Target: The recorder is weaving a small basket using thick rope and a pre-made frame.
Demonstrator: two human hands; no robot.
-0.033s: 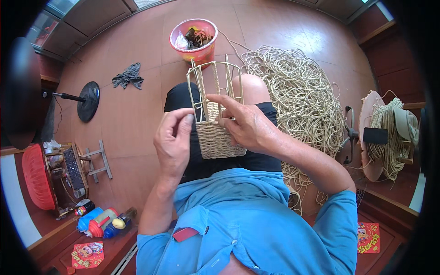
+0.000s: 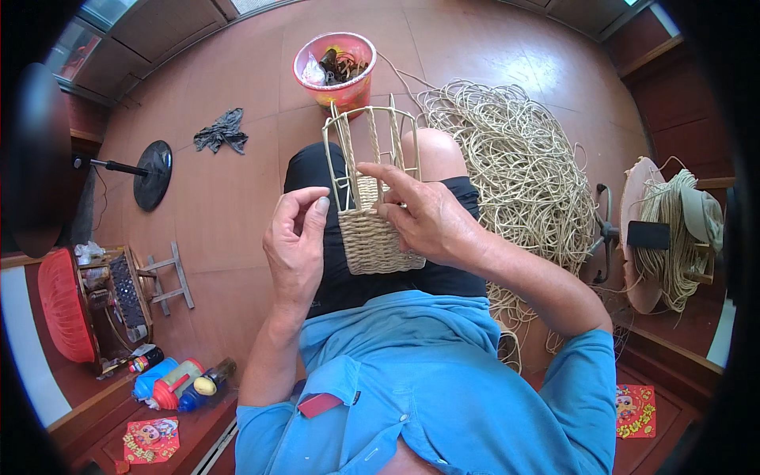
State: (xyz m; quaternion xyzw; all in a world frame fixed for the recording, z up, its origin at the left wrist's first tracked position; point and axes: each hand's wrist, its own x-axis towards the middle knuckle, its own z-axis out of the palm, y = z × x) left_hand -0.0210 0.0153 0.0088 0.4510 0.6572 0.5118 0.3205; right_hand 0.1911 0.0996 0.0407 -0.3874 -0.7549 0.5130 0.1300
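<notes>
A half-woven basket (image 2: 368, 253) of pale cord rests upright on my lap, its lower part woven and its upper wire frame and cord-wrapped uprights bare. My right hand (image 2: 431, 218) grips it from the right, index finger stretched across the uprights, other fingers curled at the near right side. My left hand (image 2: 297, 245) is just left of the basket's upper woven edge, thumb and index finger close together; whether anything thin is between them I cannot make out.
A red bucket (image 2: 332, 91) of dark scraps stands beyond my knees. A large loose heap of cord (image 2: 522, 182) lies to the right, beside a wound spool (image 2: 665, 222). At left are a black round stand base (image 2: 152, 176), crumpled dark plastic (image 2: 222, 131), a red basin (image 2: 63, 305) and bottles (image 2: 202, 388).
My left hand has shifted slightly leftward, away from the basket. My right hand and the basket look almost unchanged.
</notes>
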